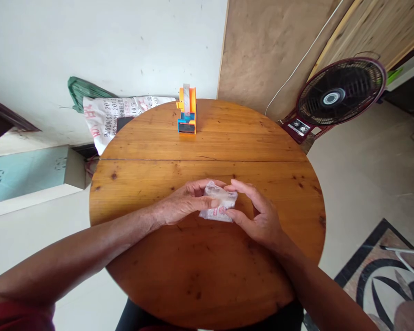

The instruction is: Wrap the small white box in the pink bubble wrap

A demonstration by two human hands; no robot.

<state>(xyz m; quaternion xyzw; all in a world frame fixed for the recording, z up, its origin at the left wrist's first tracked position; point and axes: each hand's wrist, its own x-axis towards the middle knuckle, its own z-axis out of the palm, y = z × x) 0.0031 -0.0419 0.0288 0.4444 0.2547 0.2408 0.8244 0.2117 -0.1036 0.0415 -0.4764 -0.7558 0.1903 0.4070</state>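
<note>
A small packet in crinkled clear plastic [221,212], with red print on its face, is held just over the middle of the round wooden table. My left hand [189,200] grips its left side, thumb across the top and fingers behind. From the right, my right hand [257,214] curves round the packet's edge; the thumb tip touches the lower right corner and the forefinger bends near the upper right one. What lies inside the wrapping cannot be made out clearly.
An orange and blue tape dispenser [186,112] stands toward the table's [207,271] far edge. Behind the table on the left lies a printed white sack [106,119] with a green bag [84,92]. A dark red fan [334,99] stands beyond the right edge.
</note>
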